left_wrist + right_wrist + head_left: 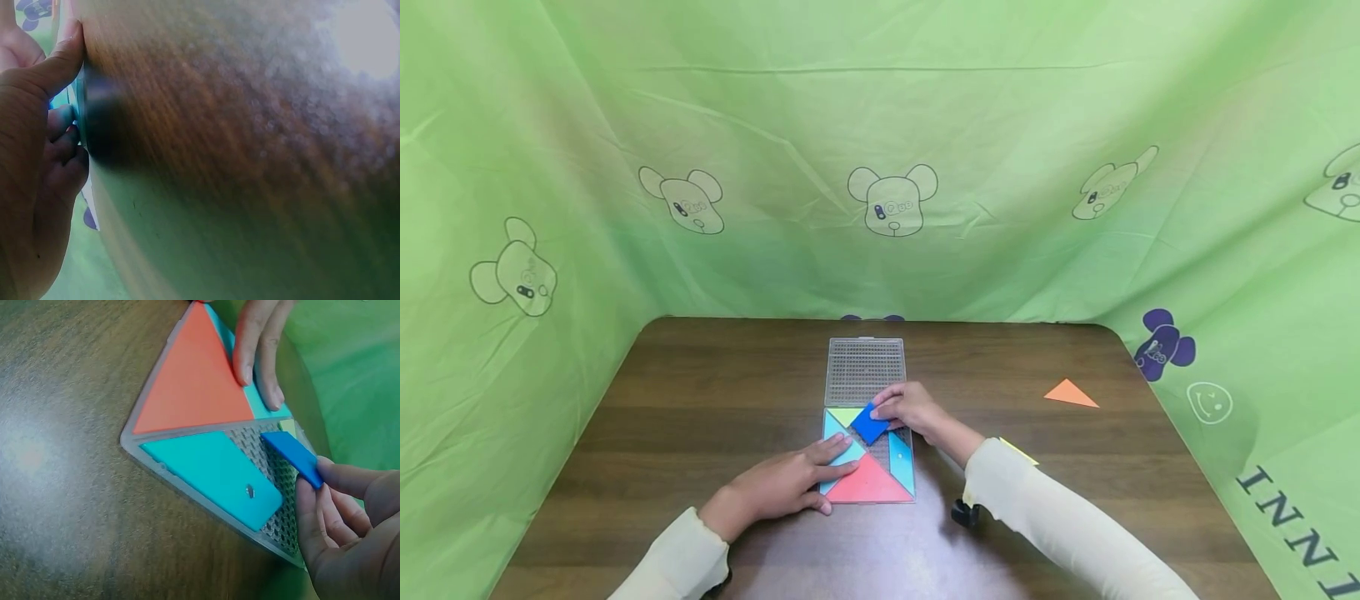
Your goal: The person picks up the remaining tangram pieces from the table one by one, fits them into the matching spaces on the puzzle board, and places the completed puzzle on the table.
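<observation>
Between thumb and fingers my right hand [912,410] pinches a blue square tangram piece [870,424], tilted above the case's bare grid. In the right wrist view the blue piece [292,456] slants over that grid. My left hand [790,481] lies with extended fingers across the large light-blue triangle [835,442], its fingertips reaching the red triangle [867,483]. A light-blue parallelogram [215,478] sits along the case's right side. A yellow-green triangle [842,416] fills the far left corner. The clear case's lid [866,371] lies opened flat beyond the pieces.
An orange triangle [1071,394] lies loose on the wooden table [715,375] at the right. A yellow piece [1019,451] is partly hidden by my right sleeve. A green printed cloth [790,117] hangs around the table's back and sides.
</observation>
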Demonstrator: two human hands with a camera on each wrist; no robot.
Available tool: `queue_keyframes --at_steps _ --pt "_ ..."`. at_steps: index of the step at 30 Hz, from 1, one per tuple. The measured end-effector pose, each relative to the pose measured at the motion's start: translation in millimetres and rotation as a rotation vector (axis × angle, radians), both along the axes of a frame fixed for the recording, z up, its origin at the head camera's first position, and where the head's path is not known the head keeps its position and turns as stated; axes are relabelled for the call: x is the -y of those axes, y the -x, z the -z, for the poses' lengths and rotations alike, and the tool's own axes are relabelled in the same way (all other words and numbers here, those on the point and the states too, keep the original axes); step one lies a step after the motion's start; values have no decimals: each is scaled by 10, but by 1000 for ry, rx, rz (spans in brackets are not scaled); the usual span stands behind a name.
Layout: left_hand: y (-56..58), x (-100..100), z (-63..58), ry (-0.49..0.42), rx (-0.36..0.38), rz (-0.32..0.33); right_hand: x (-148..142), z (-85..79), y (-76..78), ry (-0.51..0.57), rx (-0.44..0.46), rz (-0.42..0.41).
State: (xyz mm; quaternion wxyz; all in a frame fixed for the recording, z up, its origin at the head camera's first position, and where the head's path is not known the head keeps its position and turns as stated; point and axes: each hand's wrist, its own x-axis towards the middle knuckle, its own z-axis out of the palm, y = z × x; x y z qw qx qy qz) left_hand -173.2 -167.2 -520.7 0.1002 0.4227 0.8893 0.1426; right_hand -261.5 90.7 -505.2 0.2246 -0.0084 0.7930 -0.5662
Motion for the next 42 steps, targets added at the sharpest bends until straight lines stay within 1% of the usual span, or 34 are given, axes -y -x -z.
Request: queue_keyframes --at_steps 5,7,9,14,19,21,24,32,36,42 --pt "7 0 -15 7 8 -3 41 13 -12 -32 -43 -11" --pt "12 3 -19 2 4 -1 61 13 -11 -43 -64 -8" --pt "16 5 -15 -5 -15 6 78 10 -9 -66 -92 -6" --pt "21 7 -4 -13 -35 18 109 7 -16 -186 -197 -23" --pt "25 0 -29 2 -8 7 138 -23 -32 -317 -299 -33" --pt "27 -2 -34 8 0 5 150 -29 -37 -341 -329 -40" --pt "29 -2 -25 13 4 3 168 -29 -48 -356 -362 -51" --pt "24 -3 5 12 -7 13 188 -12 -104 -362 -407 -64" --pt "17 -4 2 13 -4 9 201 2 -128 -378 -451 -84" --pt "15 -9 -1 23 -8 4 231 20 -126 -377 -473 -81"
